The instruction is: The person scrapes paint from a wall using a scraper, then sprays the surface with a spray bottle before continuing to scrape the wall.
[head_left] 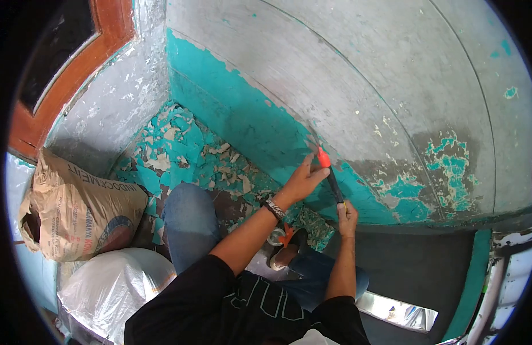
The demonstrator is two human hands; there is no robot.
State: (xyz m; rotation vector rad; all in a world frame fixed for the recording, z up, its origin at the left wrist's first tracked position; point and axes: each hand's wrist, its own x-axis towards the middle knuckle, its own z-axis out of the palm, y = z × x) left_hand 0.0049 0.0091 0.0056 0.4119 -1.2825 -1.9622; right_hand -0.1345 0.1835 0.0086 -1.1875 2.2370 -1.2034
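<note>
Scraper point(335, 185), dark-handled with a red collar, slants against the wall point(277, 57), its blurred tip near the ragged upper edge of the teal paint point(220, 95). The right hand point(347, 217) is wrapped round the handle's lower end; the left hand point(308, 179) has its fingers at the collar, though whether it grips or merely steadies, I cannot tell. Good work here probably means keeping the blade shallow, slipping it under that edge, and letting the right hand push while the left guides, fingertips clear of the tip. Paint flakes point(168, 146) lie along the wall's lower edge toward its left corner and could slide underfoot. Farther left sit a cement sack point(88, 213) and a white sack point(116, 287).
</note>
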